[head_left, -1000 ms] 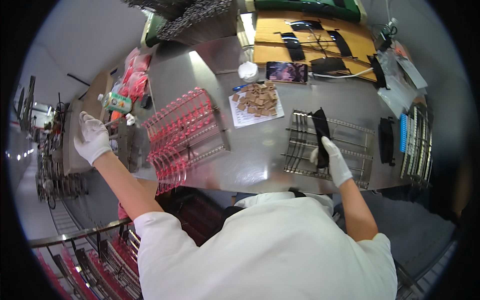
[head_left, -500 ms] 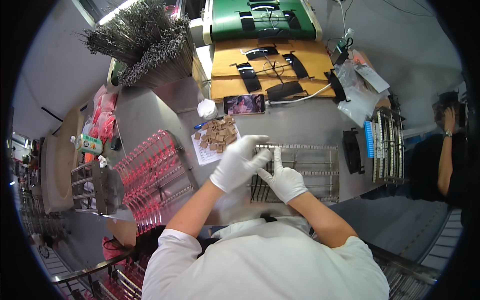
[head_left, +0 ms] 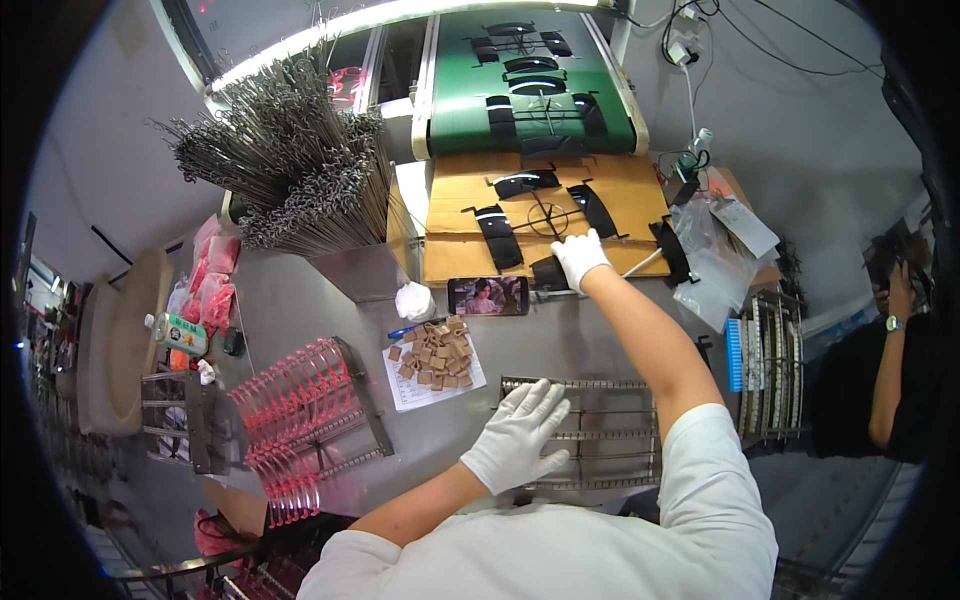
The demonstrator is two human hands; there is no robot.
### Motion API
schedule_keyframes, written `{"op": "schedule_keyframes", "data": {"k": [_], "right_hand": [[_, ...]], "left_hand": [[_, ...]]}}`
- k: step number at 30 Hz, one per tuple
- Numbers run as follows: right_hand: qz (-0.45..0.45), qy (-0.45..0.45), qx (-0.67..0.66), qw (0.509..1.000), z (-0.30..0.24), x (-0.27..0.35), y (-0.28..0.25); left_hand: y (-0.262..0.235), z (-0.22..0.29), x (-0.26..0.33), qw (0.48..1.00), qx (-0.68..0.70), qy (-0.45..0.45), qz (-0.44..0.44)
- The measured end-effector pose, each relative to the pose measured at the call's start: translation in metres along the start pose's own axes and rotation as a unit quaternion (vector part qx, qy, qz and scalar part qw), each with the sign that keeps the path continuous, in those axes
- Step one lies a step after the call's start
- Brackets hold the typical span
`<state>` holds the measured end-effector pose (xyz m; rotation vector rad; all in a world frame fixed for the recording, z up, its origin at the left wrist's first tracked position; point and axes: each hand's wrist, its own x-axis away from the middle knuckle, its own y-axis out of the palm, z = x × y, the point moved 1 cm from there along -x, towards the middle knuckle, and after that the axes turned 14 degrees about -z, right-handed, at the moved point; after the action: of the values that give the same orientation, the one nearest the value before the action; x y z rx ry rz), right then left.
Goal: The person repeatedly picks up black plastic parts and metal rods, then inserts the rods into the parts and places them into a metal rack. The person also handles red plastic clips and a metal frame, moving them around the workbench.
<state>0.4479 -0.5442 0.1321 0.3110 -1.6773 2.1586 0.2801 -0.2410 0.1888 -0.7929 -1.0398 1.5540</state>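
My left hand point(head_left: 515, 437), in a white glove, lies flat with fingers stretched out over the left end of a metal rack point(head_left: 610, 435) with notched bars. It holds nothing. My right hand point(head_left: 580, 260), gloved too, reaches far forward over the near edge of a cardboard sheet point(head_left: 455, 255). Its fingers look apart, and it partly covers a black curved piece point(head_left: 548, 274). Just beyond its fingertips is a black wire ring with spokes point(head_left: 548, 219). More black curved pieces point(head_left: 497, 237) surround that ring. Contact beneath the right hand is hidden.
A phone point(head_left: 488, 296) and small brown blocks point(head_left: 436, 355) on paper lie left of my right arm. Pink-wired racks point(head_left: 300, 420) stand left, below a bin of thin metal rods point(head_left: 310, 150). A green conveyor point(head_left: 465, 120) is behind. Another person's arm point(head_left: 893, 370) is at right.
My hands have parted. The right has left the rack and stretched forward to the cardboard, while the left has flattened over the rack's left end. The view has tilted up.
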Motion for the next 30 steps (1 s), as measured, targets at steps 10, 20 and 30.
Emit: {"op": "schedule_keyframes", "data": {"k": [10,20,30], "right_hand": [[0.005,-0.104,-0.204,0.973,0.064,0.017,-0.055],[0.133,-0.438,-0.324,0.828,-0.033,0.275,-0.108],[0.059,-0.052,-0.638,0.766,-0.104,0.306,-0.024]], "left_hand": [[0.001,-0.002,0.0,1.0,0.024,0.004,-0.005],[0.002,-0.056,-0.017,0.721,0.639,0.063,0.261],[-0.095,0.026,-0.018,0.906,0.245,0.131,0.32]]}}
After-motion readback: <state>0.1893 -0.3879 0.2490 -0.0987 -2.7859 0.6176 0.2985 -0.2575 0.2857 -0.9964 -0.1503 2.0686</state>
